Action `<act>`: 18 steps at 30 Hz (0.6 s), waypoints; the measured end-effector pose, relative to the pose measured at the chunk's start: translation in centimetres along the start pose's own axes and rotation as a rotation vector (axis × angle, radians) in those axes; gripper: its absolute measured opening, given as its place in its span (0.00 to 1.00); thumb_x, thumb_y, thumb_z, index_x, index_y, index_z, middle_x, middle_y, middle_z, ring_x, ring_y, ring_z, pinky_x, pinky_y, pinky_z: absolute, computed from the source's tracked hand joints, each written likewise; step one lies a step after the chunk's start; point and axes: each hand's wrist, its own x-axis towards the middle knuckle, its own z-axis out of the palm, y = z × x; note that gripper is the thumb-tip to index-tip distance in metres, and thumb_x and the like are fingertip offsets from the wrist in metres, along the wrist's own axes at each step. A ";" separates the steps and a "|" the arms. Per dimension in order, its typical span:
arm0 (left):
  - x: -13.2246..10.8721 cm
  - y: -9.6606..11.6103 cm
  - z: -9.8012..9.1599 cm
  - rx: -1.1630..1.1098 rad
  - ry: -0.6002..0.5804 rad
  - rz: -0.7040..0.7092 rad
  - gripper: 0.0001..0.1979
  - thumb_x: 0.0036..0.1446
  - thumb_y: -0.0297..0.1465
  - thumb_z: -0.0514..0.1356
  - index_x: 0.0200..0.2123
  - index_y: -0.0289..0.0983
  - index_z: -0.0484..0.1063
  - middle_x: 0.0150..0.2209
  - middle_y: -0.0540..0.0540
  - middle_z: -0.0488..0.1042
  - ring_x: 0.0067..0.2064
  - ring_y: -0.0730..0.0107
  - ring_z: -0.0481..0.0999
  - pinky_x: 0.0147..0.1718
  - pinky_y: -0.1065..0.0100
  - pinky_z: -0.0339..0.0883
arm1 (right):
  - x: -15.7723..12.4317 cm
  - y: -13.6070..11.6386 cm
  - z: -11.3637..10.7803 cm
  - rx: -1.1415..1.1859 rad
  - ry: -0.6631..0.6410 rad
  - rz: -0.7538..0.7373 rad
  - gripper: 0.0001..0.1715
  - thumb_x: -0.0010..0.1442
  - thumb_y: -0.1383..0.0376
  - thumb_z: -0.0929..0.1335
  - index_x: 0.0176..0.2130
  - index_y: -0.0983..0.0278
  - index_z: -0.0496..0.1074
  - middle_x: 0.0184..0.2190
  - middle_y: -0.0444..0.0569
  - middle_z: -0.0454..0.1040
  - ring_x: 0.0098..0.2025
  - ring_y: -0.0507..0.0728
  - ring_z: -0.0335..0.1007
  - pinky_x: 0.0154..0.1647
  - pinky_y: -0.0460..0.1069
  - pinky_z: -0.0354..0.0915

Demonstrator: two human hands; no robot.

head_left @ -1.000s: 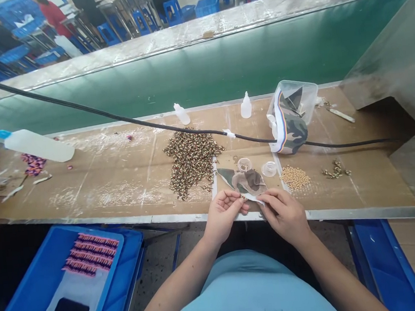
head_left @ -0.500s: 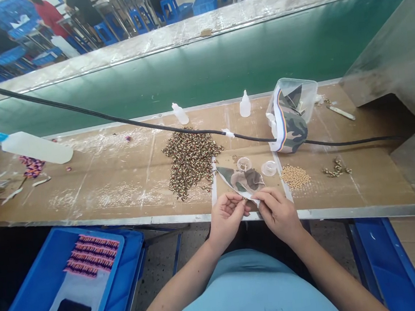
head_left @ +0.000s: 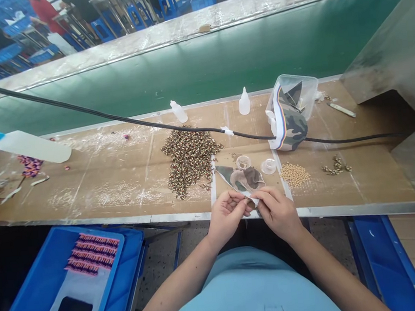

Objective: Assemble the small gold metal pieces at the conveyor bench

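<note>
At the table's front edge, my left hand (head_left: 230, 217) is closed in a pinch on a tiny dark-and-gold piece, mostly hidden by the fingers. Beside it, my right hand (head_left: 279, 212) pinches a white edge of a camouflage cloth (head_left: 236, 178), the fingertips of both hands almost meeting. The cloth spreads out on the table just beyond them. A large heap of small curled, patterned pieces (head_left: 191, 159) lies to the left. Behind the cloth are a small clear dish (head_left: 243, 162) and another round clear dish (head_left: 268, 166). Tan beads (head_left: 295, 174) form a pile on the right.
A black cable (head_left: 130, 120) crosses above the table. Two small white bottles (head_left: 244, 102) stand at the back, near a clear box (head_left: 309, 92) with camouflage cloth over its side. A large glue bottle (head_left: 34, 146) lies left; a blue tray (head_left: 33, 289) sits below the edge.
Both hands stay at the same spot with only slight finger movement at the white edge. The whole view has shifted a little.
</note>
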 end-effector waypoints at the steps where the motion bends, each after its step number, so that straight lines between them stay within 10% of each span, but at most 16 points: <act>1: 0.0 0.1 0.0 -0.008 -0.006 -0.007 0.16 0.41 0.35 0.69 0.28 0.35 0.67 0.21 0.51 0.73 0.24 0.74 0.75 0.27 0.72 0.71 | 0.0 0.0 0.0 -0.003 -0.001 -0.002 0.10 0.63 0.71 0.60 0.39 0.62 0.69 0.34 0.48 0.72 0.35 0.52 0.71 0.33 0.46 0.68; 18: 0.4 0.4 -0.3 -0.029 -0.068 -0.041 0.16 0.42 0.36 0.69 0.29 0.34 0.67 0.21 0.50 0.73 0.24 0.74 0.75 0.27 0.72 0.71 | -0.3 0.1 -0.4 0.079 0.033 -0.013 0.10 0.63 0.71 0.61 0.40 0.60 0.69 0.36 0.48 0.75 0.39 0.53 0.73 0.40 0.48 0.71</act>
